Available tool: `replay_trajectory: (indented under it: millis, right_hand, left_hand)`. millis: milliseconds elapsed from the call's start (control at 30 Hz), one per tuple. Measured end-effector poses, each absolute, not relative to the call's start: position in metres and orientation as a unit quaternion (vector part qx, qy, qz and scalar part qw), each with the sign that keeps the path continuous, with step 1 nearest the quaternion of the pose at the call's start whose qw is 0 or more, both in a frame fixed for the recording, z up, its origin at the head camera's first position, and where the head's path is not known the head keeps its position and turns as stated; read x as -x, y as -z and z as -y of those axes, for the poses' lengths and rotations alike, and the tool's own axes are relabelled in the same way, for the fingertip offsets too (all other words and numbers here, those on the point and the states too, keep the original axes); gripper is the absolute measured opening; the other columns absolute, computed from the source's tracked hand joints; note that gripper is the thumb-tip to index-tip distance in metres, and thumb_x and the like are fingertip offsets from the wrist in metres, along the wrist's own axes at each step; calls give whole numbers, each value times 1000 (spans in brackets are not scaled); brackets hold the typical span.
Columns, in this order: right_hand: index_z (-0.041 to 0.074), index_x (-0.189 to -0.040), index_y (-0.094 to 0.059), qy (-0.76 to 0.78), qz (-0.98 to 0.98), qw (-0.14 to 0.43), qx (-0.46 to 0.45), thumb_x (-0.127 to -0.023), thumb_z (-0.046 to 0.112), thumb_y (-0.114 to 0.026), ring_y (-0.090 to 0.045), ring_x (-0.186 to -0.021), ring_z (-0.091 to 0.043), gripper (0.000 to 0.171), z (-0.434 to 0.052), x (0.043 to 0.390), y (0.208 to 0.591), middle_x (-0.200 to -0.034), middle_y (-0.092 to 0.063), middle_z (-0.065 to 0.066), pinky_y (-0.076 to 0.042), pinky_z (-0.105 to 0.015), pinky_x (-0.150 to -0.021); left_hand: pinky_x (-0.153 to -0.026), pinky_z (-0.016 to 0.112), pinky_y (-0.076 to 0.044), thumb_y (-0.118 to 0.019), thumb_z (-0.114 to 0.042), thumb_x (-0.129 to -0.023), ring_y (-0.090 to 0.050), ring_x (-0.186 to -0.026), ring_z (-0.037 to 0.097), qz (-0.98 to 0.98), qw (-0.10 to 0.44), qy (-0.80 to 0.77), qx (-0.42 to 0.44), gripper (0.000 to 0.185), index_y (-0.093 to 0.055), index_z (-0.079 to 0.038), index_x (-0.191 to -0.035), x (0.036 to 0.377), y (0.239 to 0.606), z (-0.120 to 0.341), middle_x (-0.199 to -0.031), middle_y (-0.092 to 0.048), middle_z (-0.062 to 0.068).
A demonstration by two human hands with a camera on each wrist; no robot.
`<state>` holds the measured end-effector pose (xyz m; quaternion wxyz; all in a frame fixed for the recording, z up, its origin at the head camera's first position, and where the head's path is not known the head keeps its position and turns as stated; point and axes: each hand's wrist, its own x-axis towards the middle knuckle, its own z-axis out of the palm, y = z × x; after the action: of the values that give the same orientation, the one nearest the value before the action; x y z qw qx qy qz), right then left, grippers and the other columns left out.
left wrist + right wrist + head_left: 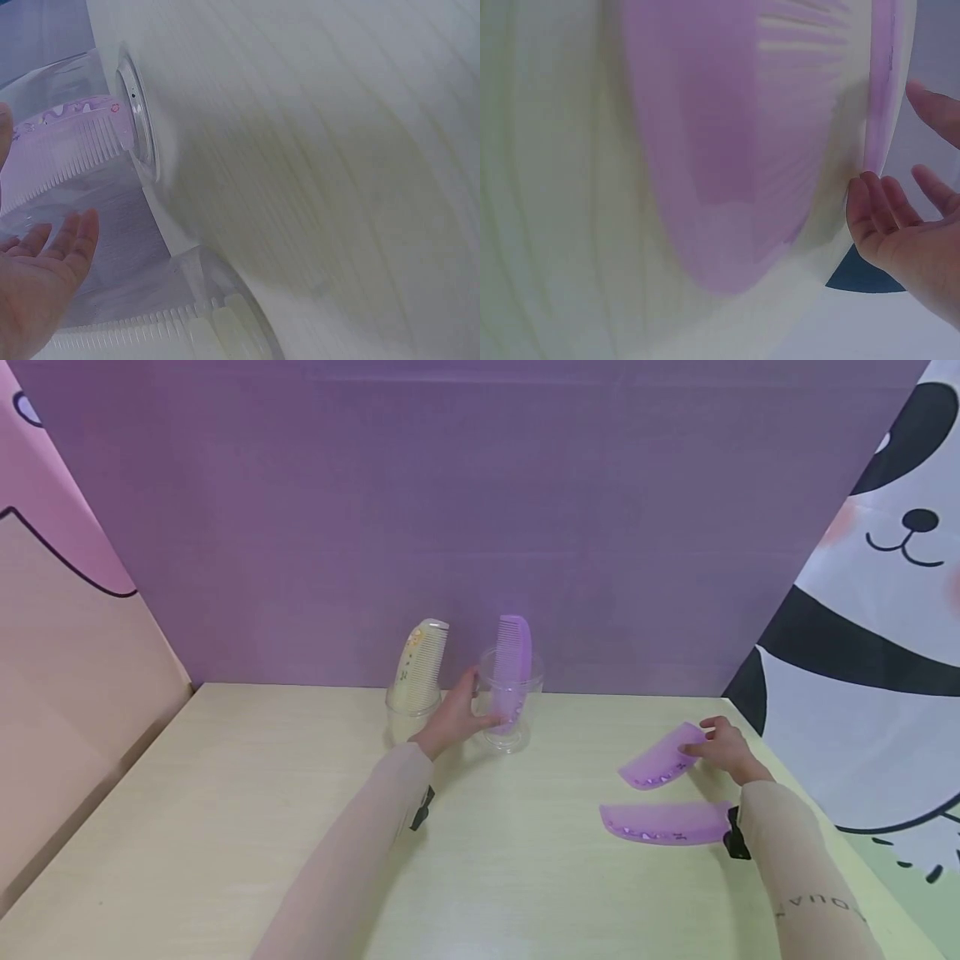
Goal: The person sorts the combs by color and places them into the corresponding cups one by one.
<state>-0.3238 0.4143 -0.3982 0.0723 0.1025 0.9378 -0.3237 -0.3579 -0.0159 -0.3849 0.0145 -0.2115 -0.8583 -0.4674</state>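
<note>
A clear plastic cup (512, 731) stands at the back of the table with a purple comb (512, 664) upright in it. My left hand (483, 700) is against this cup's left side; in the left wrist view the palm (41, 281) is open, fingers straight, beside the cup (75, 90). To its left, a second clear cup (408, 710) holds a cream comb (420, 664). My right hand (701, 739) rests with relaxed fingers (874, 206) on the right end of a purple comb (660, 762) lying flat. Another purple comb (663, 823) lies nearer me.
The pale wooden table (225, 827) is backed by a purple wall (480, 527). A pink and beige panel (67, 635) closes the left side. A panda-print cloth (870, 677) hangs along the right edge, close to my right hand.
</note>
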Motion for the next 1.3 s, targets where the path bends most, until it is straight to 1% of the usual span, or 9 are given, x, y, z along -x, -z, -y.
replay_trajectory:
  millis: [233,467,833,1000,1300]
  right_hand:
    - [-13,-134,-13,317,-940,69,-103,-86,27,-61,-28,-115,-51,80,-409,323,397,-130,-21,-39,-30,-62,-101]
    - [-16,-133,-12,308,-944,62,-95,-84,31,-62,-29,-115,-51,85,-406,325,399,-127,-23,-40,-30,-61,-101]
    - [-16,-132,-14,251,-958,63,-128,-82,48,-60,-27,-110,-50,94,-400,330,405,-123,-25,-38,-32,-63,-96]
    - [-17,-131,-15,248,-957,55,-139,-81,47,-61,-27,-108,-51,93,-397,331,407,-121,-25,-39,-33,-62,-94]
    - [-15,-133,-13,280,-946,51,-155,-80,41,-64,-23,-112,-53,92,-393,332,408,-125,-22,-39,-31,-63,-95]
  left_hand:
    - [-105,41,-39,-76,-27,-74,-42,-126,27,857,16,470,212,93,-17,-12,-144,358,385,16,-144,-35,11]
    - [-105,41,-39,-75,-27,-74,-42,-126,28,857,14,469,214,94,-15,-12,-144,359,385,15,-144,-34,11]
    - [-104,40,-40,-76,-27,-74,-43,-124,27,859,15,467,211,92,-17,-14,-144,359,386,15,-142,-36,9]
    - [-104,39,-40,-76,-27,-74,-43,-124,26,859,16,465,213,92,-17,-14,-144,360,386,15,-142,-37,8]
    - [-104,39,-41,-76,-27,-74,-43,-125,25,860,19,463,214,94,-16,-13,-144,360,386,16,-143,-36,8]
